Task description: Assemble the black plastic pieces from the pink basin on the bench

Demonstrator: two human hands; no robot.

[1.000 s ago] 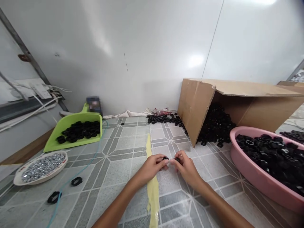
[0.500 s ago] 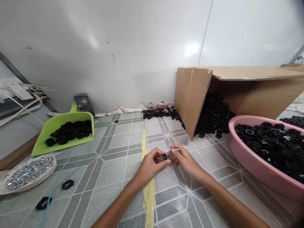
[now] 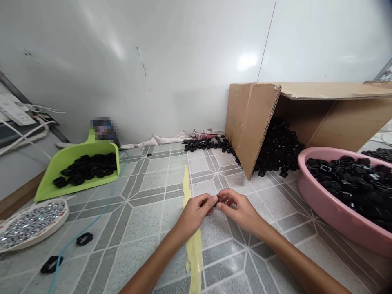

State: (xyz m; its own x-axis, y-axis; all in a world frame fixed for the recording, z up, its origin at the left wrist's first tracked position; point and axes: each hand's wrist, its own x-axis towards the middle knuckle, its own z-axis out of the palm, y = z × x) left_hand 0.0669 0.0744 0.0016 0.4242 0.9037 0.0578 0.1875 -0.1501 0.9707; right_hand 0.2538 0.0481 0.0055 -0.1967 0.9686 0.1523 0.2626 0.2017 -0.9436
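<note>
Just right of the yellow tape strip point(image 3: 193, 253), my two hands meet above the tiled floor. My left hand point(image 3: 197, 210) is closed with its thumb and fingers on a small black plastic part point(image 3: 215, 203). From the other side my right hand point(image 3: 235, 206) pinches at the same part, its thumb and fingertips against it. The part is mostly covered by fingers, so its shape is hard to see. Two loose black plastic rings, a nearer one point(image 3: 51, 264) and a farther one point(image 3: 84, 239), lie on the floor at left.
At left are a green dustpan point(image 3: 45, 183) of black parts and a white dish point(image 3: 36, 241) of shiny metal pieces, with a blue cord point(image 3: 101, 216) alongside. A cardboard box point(image 3: 245, 126) on its side spills black parts. A pink basin point(image 3: 333, 208) at right holds many more.
My right hand has moved left to join my left hand, and its fingertips now touch the black part. The view has shifted slightly.
</note>
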